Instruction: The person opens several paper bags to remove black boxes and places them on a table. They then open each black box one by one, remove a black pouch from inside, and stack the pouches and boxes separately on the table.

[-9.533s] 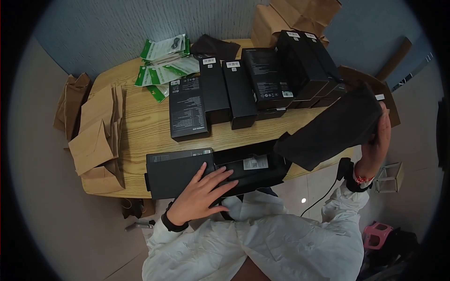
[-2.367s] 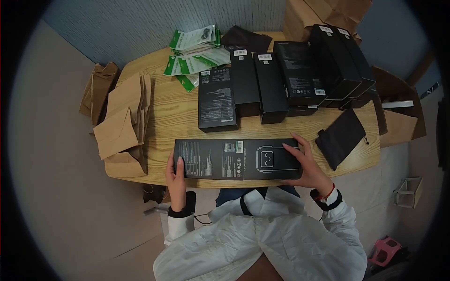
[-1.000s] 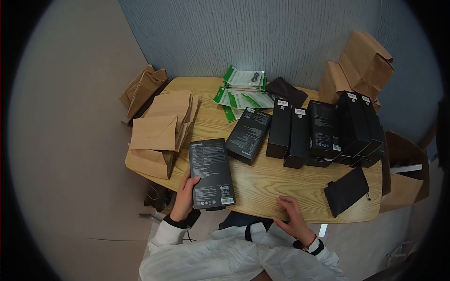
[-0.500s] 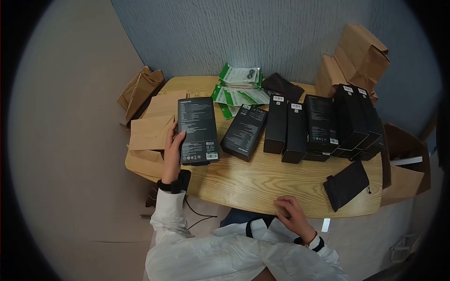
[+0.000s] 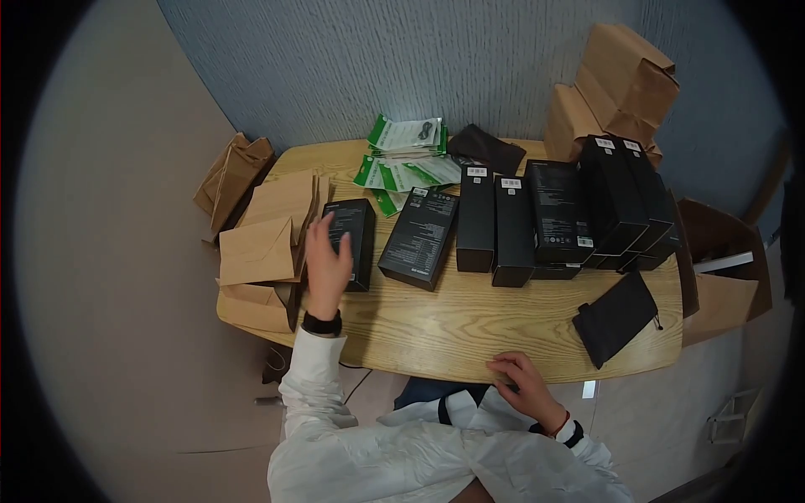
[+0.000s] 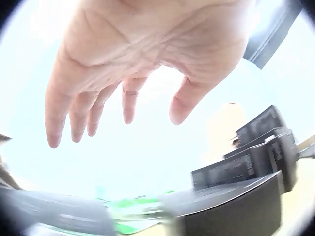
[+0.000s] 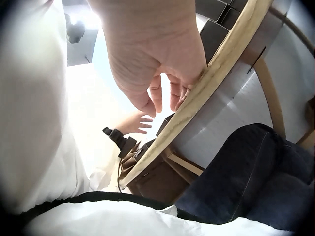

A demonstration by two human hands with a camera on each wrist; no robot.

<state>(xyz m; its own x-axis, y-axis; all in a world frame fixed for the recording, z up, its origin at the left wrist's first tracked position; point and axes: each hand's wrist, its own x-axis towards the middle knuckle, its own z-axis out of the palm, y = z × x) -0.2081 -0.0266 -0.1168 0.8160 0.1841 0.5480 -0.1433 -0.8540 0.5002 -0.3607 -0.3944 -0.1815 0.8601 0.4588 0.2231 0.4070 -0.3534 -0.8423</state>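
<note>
My left hand (image 5: 329, 264) hovers with fingers spread at the left side of a black printed box (image 5: 356, 251). In the left wrist view the left hand (image 6: 147, 54) holds nothing. That box lies on the table beside the paper bags, partly behind the hand. To its right lies another black box (image 5: 421, 239) with white print, set at a slant. My right hand (image 5: 527, 387) rests at the table's front edge, fingers loosely bent around nothing. The right wrist view shows the right hand (image 7: 157, 59) at the wooden edge too. A black drawstring pouch (image 5: 619, 318) lies flat at the right.
Brown paper bags (image 5: 260, 247) are piled at the left edge. Green-and-white packets (image 5: 411, 138) and a dark cloth pouch (image 5: 486, 152) lie at the back. Several black boxes (image 5: 560, 210) stand at the right, before taller paper bags (image 5: 625, 75). An open carton (image 5: 725, 289) adjoins the right edge.
The right hand earlier lifted the drawstring pouch from an opened box; both hands later held the closed box. The left hand has carried it back left, set it down and let go.
</note>
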